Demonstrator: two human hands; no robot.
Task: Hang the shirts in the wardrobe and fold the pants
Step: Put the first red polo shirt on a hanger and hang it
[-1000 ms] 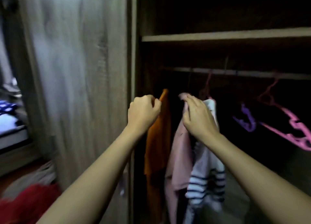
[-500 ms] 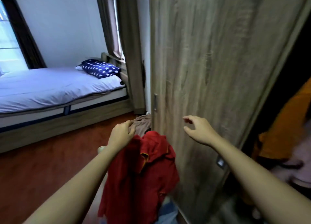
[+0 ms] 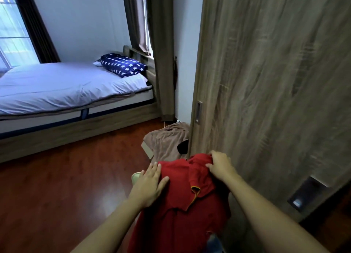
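Bedroom, by the wooden wardrobe door (image 3: 266, 81): red shirt (image 3: 178, 214) held up.
Left hand (image 3: 150, 184) lies flat, fingers straight, on the shirt; right hand (image 3: 220, 166) grips its bunched top with curled fingers, close by the door's edge.

There is one red shirt (image 3: 180, 195) and two hands are on it, the left hand (image 3: 150, 184) and the right hand (image 3: 221, 165). One brown cloth (image 3: 167, 138) lies on the floor (image 3: 66, 176) by the edge of the wardrobe door (image 3: 266, 81), and one small black item (image 3: 183, 147) lies on it, half hidden. There is one wardrobe door with two recessed handles, one near its left edge (image 3: 198, 113) and one near its lower right corner (image 3: 303, 193). There is one bed (image 3: 57, 89), with one star-patterned pillow (image 3: 123, 64) at its head end. There are two windows (image 3: 11, 30) (image 3: 147, 24) and three curtains (image 3: 38, 24) (image 3: 136, 18) (image 3: 161, 53). One pale green object (image 3: 136, 177) shows under the left hand; what it is cannot be told.
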